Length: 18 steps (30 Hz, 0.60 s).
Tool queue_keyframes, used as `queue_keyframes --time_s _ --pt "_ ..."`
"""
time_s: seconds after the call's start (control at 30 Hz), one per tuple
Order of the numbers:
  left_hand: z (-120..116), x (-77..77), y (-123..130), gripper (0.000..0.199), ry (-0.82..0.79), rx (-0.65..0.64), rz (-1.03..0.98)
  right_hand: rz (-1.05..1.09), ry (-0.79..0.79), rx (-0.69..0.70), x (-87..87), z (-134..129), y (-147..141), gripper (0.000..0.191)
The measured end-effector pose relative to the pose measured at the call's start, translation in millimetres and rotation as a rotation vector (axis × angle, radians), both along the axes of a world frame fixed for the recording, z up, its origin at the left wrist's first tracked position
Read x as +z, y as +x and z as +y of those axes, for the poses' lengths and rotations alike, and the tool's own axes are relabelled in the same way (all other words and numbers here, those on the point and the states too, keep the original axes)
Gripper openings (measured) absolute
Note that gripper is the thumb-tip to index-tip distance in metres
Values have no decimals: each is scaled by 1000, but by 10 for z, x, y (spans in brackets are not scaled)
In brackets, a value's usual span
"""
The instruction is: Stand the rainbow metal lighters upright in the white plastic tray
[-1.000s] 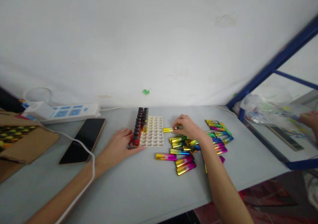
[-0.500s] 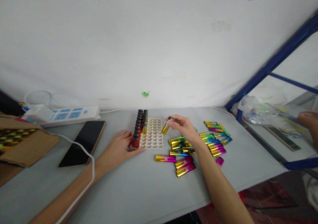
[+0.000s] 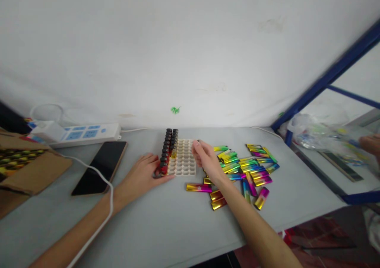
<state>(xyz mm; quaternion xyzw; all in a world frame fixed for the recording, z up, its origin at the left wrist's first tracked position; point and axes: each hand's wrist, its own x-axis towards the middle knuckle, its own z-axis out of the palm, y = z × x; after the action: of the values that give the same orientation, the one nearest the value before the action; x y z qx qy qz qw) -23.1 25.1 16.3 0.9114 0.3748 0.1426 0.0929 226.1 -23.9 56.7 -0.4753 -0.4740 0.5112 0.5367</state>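
A cream tray (image 3: 185,169) with rows of small sockets lies on the table. Its left columns hold upright lighters (image 3: 166,153) with black tops and red bodies, plus a gold one (image 3: 173,154). My left hand (image 3: 145,171) grips the tray's near left corner, thumb along the front edge and fingers against the row. Over the tray's right edge, my right hand (image 3: 206,157) is closed around a lighter, mostly hidden by the fingers; only a small dark tip shows above them. Right of the tray, partly behind my right wrist, lies a pile of shiny rainbow-coloured lighters (image 3: 252,165).
To the left are a dark phone (image 3: 101,167), a white power strip (image 3: 86,135), a cardboard box (image 3: 53,167) and a white cable (image 3: 111,196) crossing my left forearm. A blue metal frame (image 3: 314,90) stands right, with plastic bags (image 3: 305,127) and another person's hand (image 3: 369,145) beyond.
My right hand has moved left to the tray's right edge, turning so its fingers now cover the gold lighter that showed before. The left hand stays at the tray.
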Motion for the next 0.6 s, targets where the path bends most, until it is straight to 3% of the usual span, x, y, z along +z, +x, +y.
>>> queue_keyframes --time_s 0.2,0.37,0.6 --pt "-10 8 1 59 -3 7 -22 -366 70 -218 -95 -1 -27 51" --pt "-15 9 1 59 -17 13 -21 -383 77 -165 -134 -1 -16 39" --pt "-14 5 1 60 13 10 -17 -409 86 -163 -132 -6 -27 38"
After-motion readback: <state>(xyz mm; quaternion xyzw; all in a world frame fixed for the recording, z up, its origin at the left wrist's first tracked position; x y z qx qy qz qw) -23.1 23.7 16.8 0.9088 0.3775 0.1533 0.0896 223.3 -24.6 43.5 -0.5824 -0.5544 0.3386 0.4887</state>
